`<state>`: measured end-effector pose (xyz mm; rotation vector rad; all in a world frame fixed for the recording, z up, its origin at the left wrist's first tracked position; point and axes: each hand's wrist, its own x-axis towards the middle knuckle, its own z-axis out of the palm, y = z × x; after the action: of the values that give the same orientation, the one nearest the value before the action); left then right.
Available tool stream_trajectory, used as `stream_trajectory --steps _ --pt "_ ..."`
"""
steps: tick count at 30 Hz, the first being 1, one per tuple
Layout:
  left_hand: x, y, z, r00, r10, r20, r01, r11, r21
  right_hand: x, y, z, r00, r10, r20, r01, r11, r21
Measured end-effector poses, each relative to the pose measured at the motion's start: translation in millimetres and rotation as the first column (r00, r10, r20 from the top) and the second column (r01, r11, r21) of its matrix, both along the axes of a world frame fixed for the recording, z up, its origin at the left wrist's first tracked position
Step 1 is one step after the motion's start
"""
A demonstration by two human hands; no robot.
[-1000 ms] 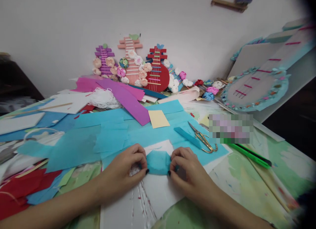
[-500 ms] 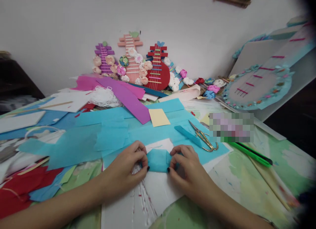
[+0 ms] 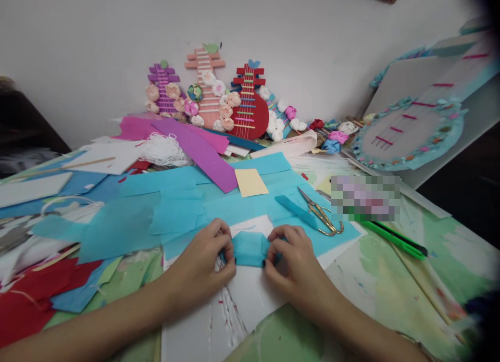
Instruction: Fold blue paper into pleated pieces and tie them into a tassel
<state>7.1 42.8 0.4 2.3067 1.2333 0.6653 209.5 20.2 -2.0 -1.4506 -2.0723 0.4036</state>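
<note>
A small folded piece of blue crepe paper (image 3: 250, 249) is stretched between my two hands. My left hand (image 3: 214, 255) pinches its left end, thumb against fingers. On the other end, my right hand (image 3: 291, 258) is closed in a similar pinch. Beneath the hands lies a white sheet (image 3: 250, 304) with streaks of dried glue. Just beyond is a larger spread of blue paper (image 3: 238, 208), with a yellow paper square (image 3: 251, 183) on it. Gold-handled scissors (image 3: 322, 211) rest to the right, beside a narrow blue strip (image 3: 296, 211).
A green cutter (image 3: 394, 239) lies at the right. Purple paper (image 3: 199, 156) and white string (image 3: 166, 151) are further back. Paper instruments, including a red one (image 3: 250, 112), lean on the wall. Red paper scraps (image 3: 47, 294) lie at left, and a large blue-trimmed lute (image 3: 410, 135) stands at right.
The view has tilted slightly, so the table things sit a little higher in the picture. Both hands keep their pinch on the blue paper, with the right fingers shifted slightly inward.
</note>
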Motion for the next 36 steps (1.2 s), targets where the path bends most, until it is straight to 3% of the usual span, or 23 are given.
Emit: stream_trajectory --steps 12,18,23,26,30,33,36 --pt "4 -1 1.5 0.998 0.030 -0.051 -0.028 0.999 0.037 -1 0 -0.5 0.999 -0.016 0.043 0.017 1.000 -0.011" --pt "2 -2 -0.6 1.000 -0.014 0.003 0.014 1.000 0.020 -3 -2 2.1 0.997 -0.046 0.060 0.047 0.999 -0.012" --pt "-1 -4 -9.0 0.997 -0.048 0.053 0.040 0.989 0.145 -2 -5 -1.6 0.999 0.009 0.036 -0.012 0.997 0.076" --pt "-2 -10 -10.0 0.995 -0.096 0.026 0.083 0.941 0.328 2 -6 -5.2 0.997 0.054 0.057 -0.065 0.977 0.203" --pt "-3 -19 -8.3 0.981 -0.129 -0.146 0.189 0.807 0.559 4 -7 -6.0 0.977 0.134 0.168 -0.187 0.913 0.362" --pt "-2 -23 -8.1 0.963 -0.126 -0.237 0.251 0.740 0.625 3 -9 -4.5 0.942 0.181 0.284 -0.293 0.857 0.424" --pt "-2 -24 -8.3 0.954 -0.088 -0.286 0.255 0.739 0.623 2 -10 -3.4 0.904 0.209 0.373 -0.368 0.824 0.430"
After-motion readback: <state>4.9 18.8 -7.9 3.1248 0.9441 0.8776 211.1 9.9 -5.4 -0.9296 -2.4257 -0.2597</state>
